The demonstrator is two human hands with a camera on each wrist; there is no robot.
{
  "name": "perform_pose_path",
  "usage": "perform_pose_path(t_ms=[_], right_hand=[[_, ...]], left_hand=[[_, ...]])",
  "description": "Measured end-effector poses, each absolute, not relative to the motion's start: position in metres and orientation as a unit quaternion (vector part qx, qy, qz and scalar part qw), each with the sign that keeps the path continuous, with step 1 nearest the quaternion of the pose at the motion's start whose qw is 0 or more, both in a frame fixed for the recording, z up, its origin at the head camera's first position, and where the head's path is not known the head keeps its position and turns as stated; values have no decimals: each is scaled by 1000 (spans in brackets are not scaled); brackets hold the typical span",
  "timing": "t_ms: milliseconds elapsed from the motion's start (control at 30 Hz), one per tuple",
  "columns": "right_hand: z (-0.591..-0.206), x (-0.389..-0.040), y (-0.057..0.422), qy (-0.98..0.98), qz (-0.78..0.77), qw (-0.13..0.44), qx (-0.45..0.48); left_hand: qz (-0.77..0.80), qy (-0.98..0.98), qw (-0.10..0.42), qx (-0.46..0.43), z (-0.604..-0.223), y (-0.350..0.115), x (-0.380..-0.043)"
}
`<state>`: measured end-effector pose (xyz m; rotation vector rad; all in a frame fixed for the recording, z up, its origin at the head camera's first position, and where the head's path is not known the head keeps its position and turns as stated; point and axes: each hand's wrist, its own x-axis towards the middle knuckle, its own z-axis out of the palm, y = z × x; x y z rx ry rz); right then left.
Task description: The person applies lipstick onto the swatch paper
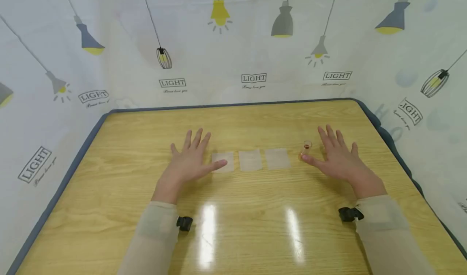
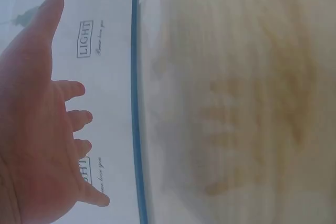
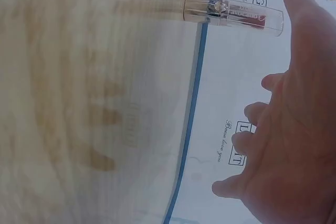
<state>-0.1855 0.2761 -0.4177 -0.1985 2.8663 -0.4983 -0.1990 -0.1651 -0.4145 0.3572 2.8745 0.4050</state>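
Note:
My left hand (image 1: 189, 159) hovers over the left part of the table with its fingers spread. Its thumb overlaps the leftmost of three thin pale squares (image 1: 221, 158) in the head view; the middle square (image 1: 250, 160) and the right square (image 1: 277, 158) lie in a row beside it. A small clear lipstick-like tube (image 3: 233, 14), reddish inside and lettered in white, stands upright on the table. Beside the tube my right hand (image 1: 339, 159) is spread too, its thumb overlapping the tube's base in the head view. Both palms (image 2: 37, 129) hold nothing.
The glossy wooden table (image 1: 251, 210) mirrors the hands and two bright light streaks. Around its back and sides runs a dark blue edge (image 1: 233, 105), with a white lamp-printed curtain (image 1: 215, 60) behind. Each sleeve carries a small black clip (image 1: 184, 223) at the wrist.

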Motion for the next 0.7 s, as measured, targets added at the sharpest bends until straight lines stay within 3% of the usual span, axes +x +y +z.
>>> perform_pose_path(t_ms=[400,700], right_hand=[[-410,-203,284,959,-219,128,-125],[-426,-215,292,919,-331,159,-140]], left_hand=[[160,956,79,234,-373,-82,-228],[165,927,73,329,-375,6,-236]])
